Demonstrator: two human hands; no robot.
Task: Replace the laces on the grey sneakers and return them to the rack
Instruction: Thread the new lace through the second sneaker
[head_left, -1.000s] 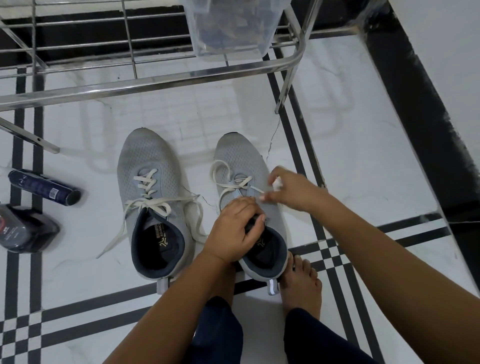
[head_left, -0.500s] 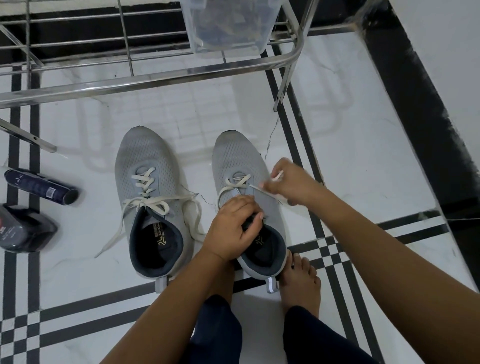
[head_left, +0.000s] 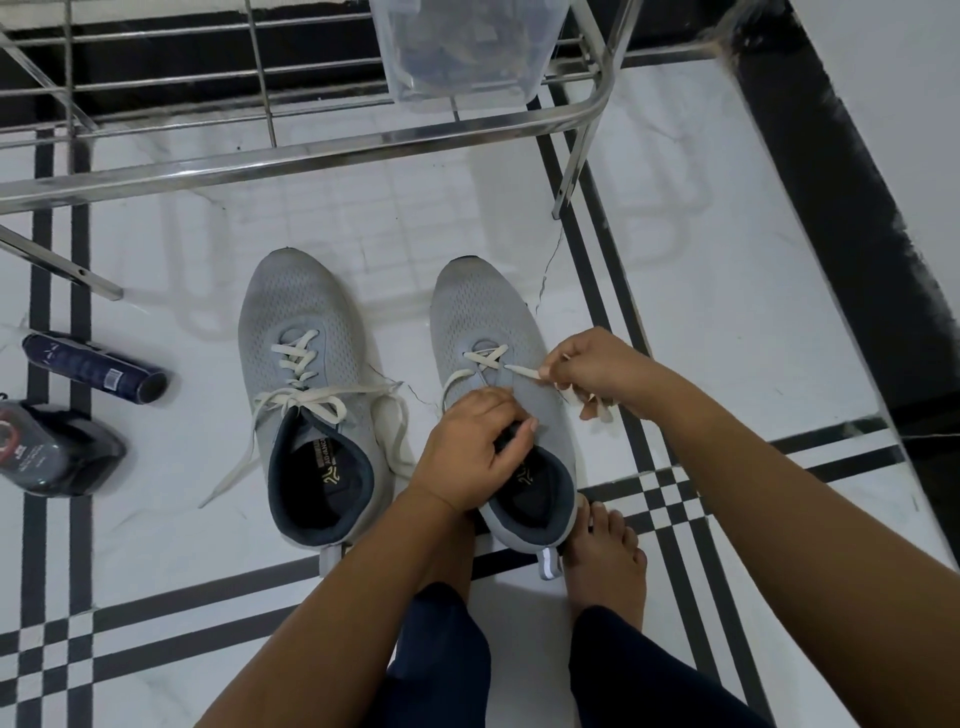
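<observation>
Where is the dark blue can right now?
In the head view, the dark blue can lies on the floor at far left, left of the laced sneaker and beside a dark container.

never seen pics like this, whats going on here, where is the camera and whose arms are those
There is no machine here. The camera is worn on a person's head and looks down, so the arms and the bare feet are that person's own. Below them is a tiled floor, with a metal rack ahead. Two grey sneakers stand side by side. The left hand grips one sneaker at its tongue. The right hand pinches the end of its cream lace, which is threaded only through the lowest eyelets. The other sneaker is laced further up, with its ends lying loose. At the far left lie a dark can and a pouch. A clear box sits on the rack.
</observation>
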